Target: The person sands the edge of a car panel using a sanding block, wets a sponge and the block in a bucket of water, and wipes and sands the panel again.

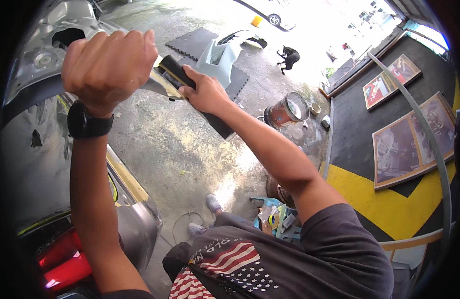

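Note:
My right hand (pixel 206 92) is wrapped round a long black sanding block (pixel 219 124) with a pale yellowish edge. The block's upper end lies against the sanded, yellowish edge (pixel 160 85) of a car body panel. High at the left, my left hand (pixel 109 69) is closed in a fist in front of the silver car (pixel 53 57); whatever lies inside the fingers, if anything, is hidden. A black watch (pixel 90 121) sits on my left wrist. Below that arm show the car's window (pixel 38 154) and red tail light (pixel 65 264).
A pale blue bumper (pixel 217 62) lies on dark floor mats (pixel 192 42). Farther off stands a black dog (pixel 290 59). To the right are a bucket (pixel 285 112), framed pictures (pixel 414 139) on a wall and a curved grey strip (pixel 419 109). Near my feet sits a cluttered blue stool (pixel 277 217).

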A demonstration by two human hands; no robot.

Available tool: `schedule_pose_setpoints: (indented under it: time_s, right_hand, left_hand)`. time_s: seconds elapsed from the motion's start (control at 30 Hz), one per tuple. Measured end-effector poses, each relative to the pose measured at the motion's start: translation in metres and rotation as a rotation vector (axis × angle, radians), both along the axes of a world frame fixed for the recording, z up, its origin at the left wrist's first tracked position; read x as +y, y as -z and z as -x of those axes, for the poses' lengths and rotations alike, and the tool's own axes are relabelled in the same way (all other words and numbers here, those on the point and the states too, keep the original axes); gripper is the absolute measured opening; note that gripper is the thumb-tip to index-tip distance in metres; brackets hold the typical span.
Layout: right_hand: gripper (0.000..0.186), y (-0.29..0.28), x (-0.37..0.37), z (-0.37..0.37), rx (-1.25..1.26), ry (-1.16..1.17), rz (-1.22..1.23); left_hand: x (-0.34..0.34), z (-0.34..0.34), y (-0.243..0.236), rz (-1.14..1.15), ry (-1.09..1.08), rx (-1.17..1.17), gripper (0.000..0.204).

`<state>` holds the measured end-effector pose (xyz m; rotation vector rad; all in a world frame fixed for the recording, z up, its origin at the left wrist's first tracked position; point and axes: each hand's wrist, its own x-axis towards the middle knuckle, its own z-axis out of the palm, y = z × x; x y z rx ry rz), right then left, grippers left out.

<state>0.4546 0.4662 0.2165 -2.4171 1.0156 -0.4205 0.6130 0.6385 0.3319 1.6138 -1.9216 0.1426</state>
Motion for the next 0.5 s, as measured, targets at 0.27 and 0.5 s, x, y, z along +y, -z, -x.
schedule_pose_setpoints:
  time_s: [0.27,0.5]
  right_hand:
    - [0.074,-0.001,-0.009,-0.016,-0.089,-0.065,0.072]
    - [0.074,0.004,-0.017,-0.020,-0.018,-0.014,0.113]
  left_hand:
    - [-0.005,-0.003,-0.001,-0.020,-0.104,-0.047,0.055]
    - [0.000,0.005,0.002,-0.012,-0.124,0.110,0.057]
